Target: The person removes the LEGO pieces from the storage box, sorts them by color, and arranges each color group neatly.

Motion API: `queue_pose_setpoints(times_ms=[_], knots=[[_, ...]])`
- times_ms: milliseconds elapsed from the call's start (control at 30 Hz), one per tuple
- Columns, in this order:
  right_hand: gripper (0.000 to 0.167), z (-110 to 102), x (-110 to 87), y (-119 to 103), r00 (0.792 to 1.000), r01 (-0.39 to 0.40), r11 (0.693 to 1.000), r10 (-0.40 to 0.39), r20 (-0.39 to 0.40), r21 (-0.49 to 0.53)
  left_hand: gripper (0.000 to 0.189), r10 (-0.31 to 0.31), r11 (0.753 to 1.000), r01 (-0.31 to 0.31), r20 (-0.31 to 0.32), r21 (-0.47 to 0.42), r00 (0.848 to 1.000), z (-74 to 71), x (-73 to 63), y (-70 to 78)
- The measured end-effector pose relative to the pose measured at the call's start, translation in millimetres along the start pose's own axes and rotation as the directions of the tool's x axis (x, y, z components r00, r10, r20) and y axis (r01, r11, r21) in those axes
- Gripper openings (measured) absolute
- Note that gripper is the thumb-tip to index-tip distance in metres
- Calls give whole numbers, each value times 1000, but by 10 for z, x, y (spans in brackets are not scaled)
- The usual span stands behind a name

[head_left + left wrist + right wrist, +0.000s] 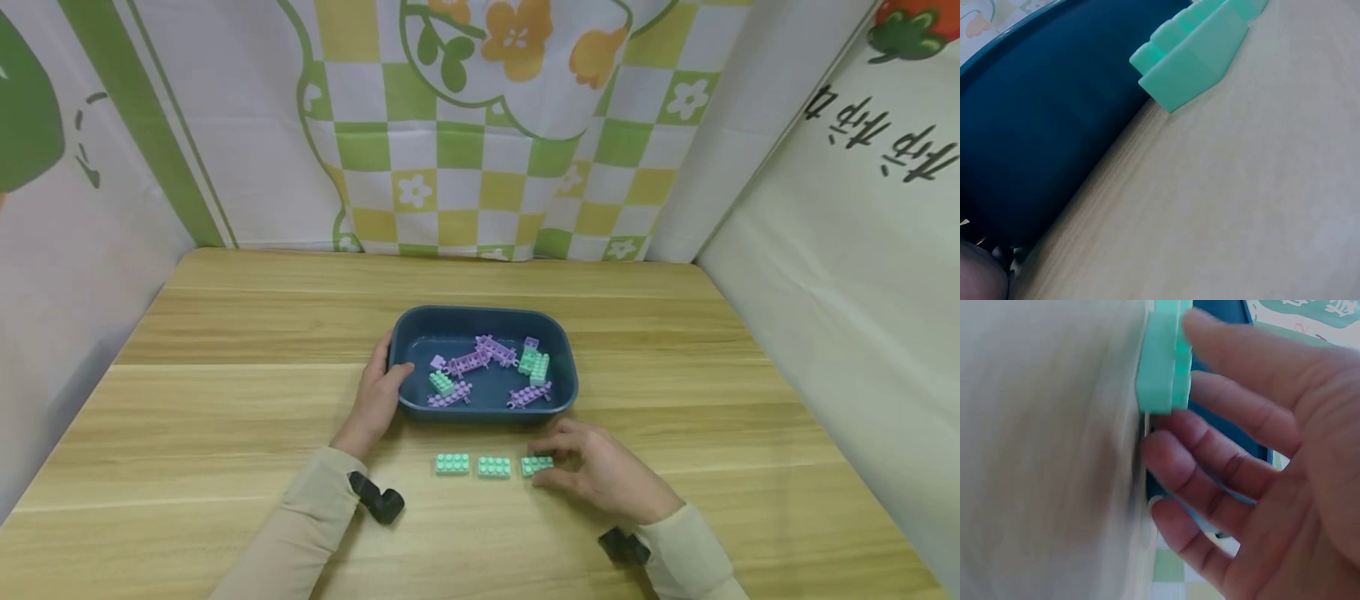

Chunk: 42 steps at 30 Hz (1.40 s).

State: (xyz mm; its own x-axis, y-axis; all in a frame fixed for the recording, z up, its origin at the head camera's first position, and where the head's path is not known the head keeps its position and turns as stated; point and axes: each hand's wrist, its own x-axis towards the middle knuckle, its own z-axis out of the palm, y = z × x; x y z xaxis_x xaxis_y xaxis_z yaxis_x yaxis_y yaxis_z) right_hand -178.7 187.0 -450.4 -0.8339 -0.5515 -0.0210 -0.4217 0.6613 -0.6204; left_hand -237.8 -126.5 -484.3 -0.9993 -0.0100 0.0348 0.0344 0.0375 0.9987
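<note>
A dark blue plastic box [483,412] stands on the table with purple and mint-green toy bricks inside. My left hand [375,396] grips its left wall, thumb over the rim and fingers outside. In front of the box, three mint-green building bricks lie in a row: a left brick [452,464], a middle brick [494,467] and a right brick [536,465]. My right hand [600,467] pinches the right brick between thumb and index finger. In the right wrist view, the thumb [1235,347] overlaps the studded side of that brick [1159,369], and the other fingers curl below.
Inside the box, purple studded pieces [468,362] lie scattered beside mint-green bricks [538,367]. The wooden table [247,333] reaches a checked cloth [465,175] at the back. White printed cloth [862,250] hangs along the right side.
</note>
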Motion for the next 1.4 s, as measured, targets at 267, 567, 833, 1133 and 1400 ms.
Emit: queue_pose_setpoints(times_ms=[267,567,833,1133,1400], knots=[[17,-89,25,-49,973,170,985,-164,-161,21,61,1,1000,-1,-11,-1,1000,4,4,17],[14,-175,144,-146,889,274,960,-275,-366,-56,61,2,1000,-2,-7,-3,1000,-1,3,6],[14,-204,299,-181,872,206,971,-237,-429,-118,61,2,1000,-2,-4,-10,1000,2,-1,8],[19,-210,590,-239,929,-69,923,-79,-361,-378,61,-4,1000,4,-8,-7,1000,-8,-12,18],[35,-256,763,-277,966,-188,824,55,-255,-535,62,-17,1000,17,0,-11,1000,1,4,5]])
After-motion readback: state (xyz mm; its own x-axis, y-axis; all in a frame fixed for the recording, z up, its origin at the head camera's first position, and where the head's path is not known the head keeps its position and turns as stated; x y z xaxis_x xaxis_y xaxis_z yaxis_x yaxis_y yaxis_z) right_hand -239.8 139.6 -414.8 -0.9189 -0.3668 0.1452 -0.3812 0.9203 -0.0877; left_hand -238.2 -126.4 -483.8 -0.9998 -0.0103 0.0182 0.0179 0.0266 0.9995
